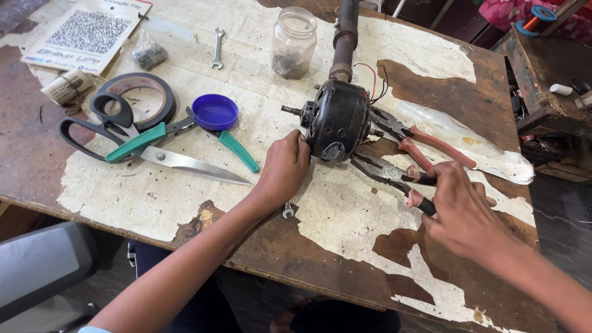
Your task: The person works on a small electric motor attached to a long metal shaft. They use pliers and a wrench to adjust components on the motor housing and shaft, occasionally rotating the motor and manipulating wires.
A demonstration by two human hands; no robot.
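At the centre of the frame the left hand [285, 168] presses its fingers against the black motor [338, 118] on the desk [345, 216], steadying it. The right hand [461, 206] grasps the pliers [388, 172] nipped at the motor's lower edge; a firm brace and a square, steady squeeze seem best here

Dark glossy painted metal on motor housing [338, 120], rusty matt metal on pipe [345, 37] above it. Worn wood on table [345, 216], white coating peeling and rough; dull grey steel jaws with reddish rubbery grips on pliers [394, 176], shiny steel blade and black plastic loops on scissors [142, 145]. Clear glass on jar [293, 42], glossy blue plastic on lid [214, 112], bare steel on spanner [217, 48].
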